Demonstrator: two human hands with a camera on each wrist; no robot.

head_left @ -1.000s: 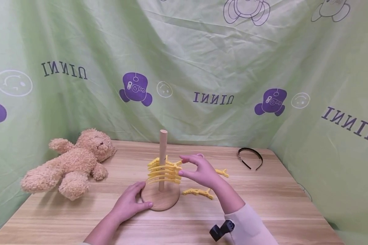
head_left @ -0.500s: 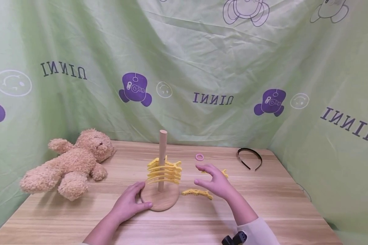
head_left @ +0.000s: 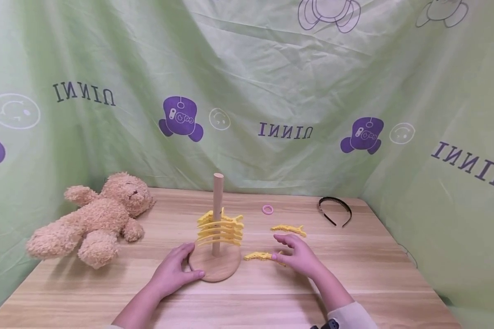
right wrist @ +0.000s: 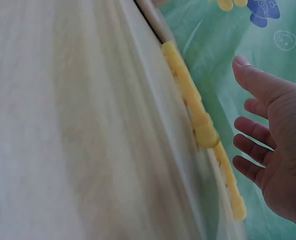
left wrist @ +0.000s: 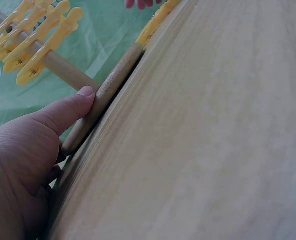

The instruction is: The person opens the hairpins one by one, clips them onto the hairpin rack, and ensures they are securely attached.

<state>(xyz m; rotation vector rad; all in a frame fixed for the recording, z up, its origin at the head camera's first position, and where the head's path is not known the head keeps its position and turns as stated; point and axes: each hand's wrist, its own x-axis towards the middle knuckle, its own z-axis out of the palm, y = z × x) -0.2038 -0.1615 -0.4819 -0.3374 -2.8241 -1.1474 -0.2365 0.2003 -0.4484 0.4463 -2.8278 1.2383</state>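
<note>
The left hand (head_left: pixel 174 272) rests on the near left edge of the round wooden base (head_left: pixel 218 269) of a peg stand, thumb lying along the rim and fingers curved over the top; in the left wrist view the thumb presses the base's edge, while the other fingers are hidden behind the palm. A stack of yellow clips (head_left: pixel 220 230) sits threaded on the upright peg (head_left: pixel 218 201), above the base. The right hand (head_left: pixel 296 253) hovers low over the counter (head_left: pixel 354 274), fingers loosely spread and holding nothing, its fingertips just at a yellow clip (head_left: pixel 261 256) lying flat right of the base. Whether they touch it is hard to tell; the right wrist view shows a gap between palm and clip (right wrist: pixel 198 120). A second loose clip (head_left: pixel 288 228) lies farther back. A pink ring (head_left: pixel 267 209), black headband (head_left: pixel 335 211) and teddy bear (head_left: pixel 92 219) lie on the counter too.
</note>
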